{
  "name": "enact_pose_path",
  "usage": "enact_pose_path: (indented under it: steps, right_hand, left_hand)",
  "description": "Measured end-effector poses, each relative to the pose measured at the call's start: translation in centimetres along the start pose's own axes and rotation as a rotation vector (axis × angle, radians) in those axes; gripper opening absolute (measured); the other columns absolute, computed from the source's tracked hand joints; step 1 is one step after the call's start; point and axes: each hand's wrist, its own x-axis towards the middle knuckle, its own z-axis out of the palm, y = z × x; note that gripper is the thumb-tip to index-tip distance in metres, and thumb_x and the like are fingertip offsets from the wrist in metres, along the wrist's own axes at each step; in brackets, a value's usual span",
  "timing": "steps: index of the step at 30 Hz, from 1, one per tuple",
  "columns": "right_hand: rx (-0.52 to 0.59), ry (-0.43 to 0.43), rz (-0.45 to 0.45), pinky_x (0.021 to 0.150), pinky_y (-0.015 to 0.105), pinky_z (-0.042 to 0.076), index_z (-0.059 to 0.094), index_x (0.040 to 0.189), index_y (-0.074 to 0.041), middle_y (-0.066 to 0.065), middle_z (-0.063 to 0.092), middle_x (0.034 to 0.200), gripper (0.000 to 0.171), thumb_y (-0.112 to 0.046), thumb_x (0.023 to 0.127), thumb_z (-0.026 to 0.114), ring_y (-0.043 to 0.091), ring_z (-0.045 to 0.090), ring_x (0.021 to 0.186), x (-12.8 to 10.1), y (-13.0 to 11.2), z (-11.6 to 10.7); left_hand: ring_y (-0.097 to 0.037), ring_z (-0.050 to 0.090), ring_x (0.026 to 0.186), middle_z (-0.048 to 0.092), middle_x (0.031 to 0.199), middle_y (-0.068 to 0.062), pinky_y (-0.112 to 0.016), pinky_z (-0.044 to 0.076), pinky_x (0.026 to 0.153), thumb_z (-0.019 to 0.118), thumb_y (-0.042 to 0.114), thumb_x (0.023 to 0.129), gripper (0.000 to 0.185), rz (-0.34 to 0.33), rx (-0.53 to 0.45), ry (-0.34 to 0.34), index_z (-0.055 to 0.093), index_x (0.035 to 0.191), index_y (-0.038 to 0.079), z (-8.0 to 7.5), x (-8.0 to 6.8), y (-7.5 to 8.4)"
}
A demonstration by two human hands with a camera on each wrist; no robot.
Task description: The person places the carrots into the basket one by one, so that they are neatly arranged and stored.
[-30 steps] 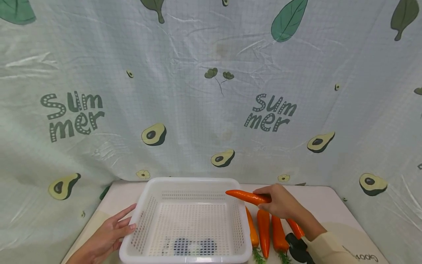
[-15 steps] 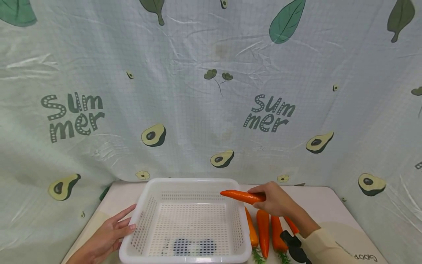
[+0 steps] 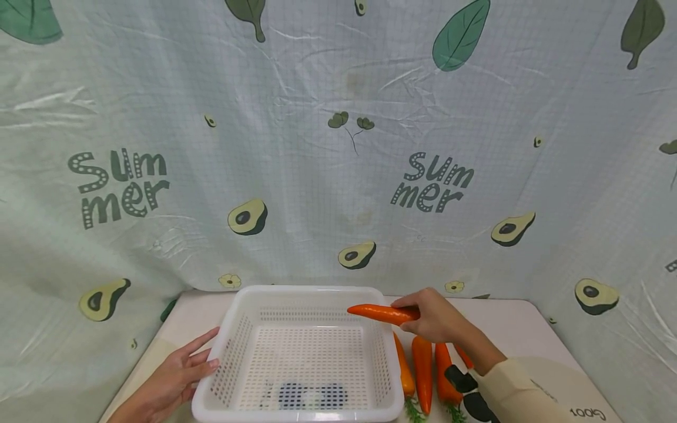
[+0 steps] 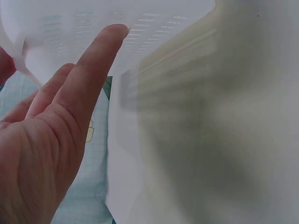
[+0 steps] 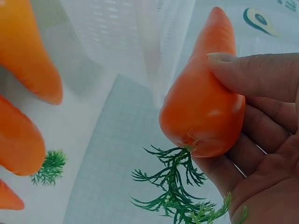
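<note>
My right hand (image 3: 439, 322) has its fingers clamped on a carrot (image 3: 378, 313), whose tip pokes over the right rim of the white basket (image 3: 233, 335). My left hand (image 3: 171, 379) lies flat, fingers straight and close together, touching the basket's left wall. More carrots (image 3: 423, 370) lie on the table (image 3: 508, 323), just beside the basket and under my right wrist.
</note>
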Motion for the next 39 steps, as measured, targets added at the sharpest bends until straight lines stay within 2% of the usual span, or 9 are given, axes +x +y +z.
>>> enact_pose_path:
  steps: [10,24,31,34,39]
  right_hand:
    - [-0.021,0.004,-0.017,0.068,0.023,0.051,0.074,0.115,-0.012,-0.002,0.073,0.099,0.035,-0.009,0.081,0.078,0.012,0.056,0.076,0.6,-0.7,0.5]
    - [-0.056,-0.001,-0.065,0.071,0.022,0.053,0.073,0.116,-0.013,-0.005,0.072,0.099,0.034,-0.009,0.082,0.076,0.01,0.058,0.077,1.4,-1.5,1.0]
    - [-0.071,-0.001,-0.106,0.072,0.023,0.054,0.074,0.115,-0.012,-0.003,0.073,0.101,0.033,-0.008,0.082,0.076,0.009,0.058,0.078,1.9,-1.9,1.0]
    - [-0.067,-0.007,-0.116,0.072,0.023,0.054,0.074,0.115,-0.013,-0.002,0.074,0.103,0.033,-0.009,0.083,0.075,0.008,0.059,0.079,2.0,-2.0,1.1]
    - [-0.059,-0.011,-0.114,0.073,0.023,0.055,0.074,0.115,-0.015,-0.002,0.075,0.106,0.033,-0.01,0.083,0.076,0.006,0.061,0.081,2.2,-2.2,1.1]
  left_hand:
    - [-0.032,0.068,0.113,0.029,0.158,-0.024,-0.059,0.055,0.089,0.069,0.016,0.092,0.092,-0.003,-0.006,0.004,0.007,0.16,0.017,0.0,0.0,0.0]
    - [-0.031,0.067,0.115,0.037,0.156,-0.021,-0.059,0.054,0.093,0.065,0.017,0.095,0.091,0.021,-0.027,-0.086,0.001,0.159,0.014,-0.5,-0.1,-0.1]
    - [-0.032,0.067,0.115,0.039,0.155,-0.02,-0.059,0.054,0.093,0.065,0.017,0.095,0.091,0.022,-0.04,-0.089,0.001,0.159,0.015,-0.6,-0.1,-0.1]
    - [-0.03,0.067,0.116,0.048,0.151,-0.017,-0.058,0.053,0.093,0.063,0.017,0.096,0.091,0.035,-0.046,-0.128,-0.003,0.159,0.013,-0.8,-0.1,-0.2]
    - [-0.026,0.066,0.117,0.059,0.141,-0.004,-0.057,0.052,0.096,0.059,0.016,0.099,0.09,0.057,-0.079,-0.208,-0.008,0.158,0.011,-1.0,0.0,-0.3]
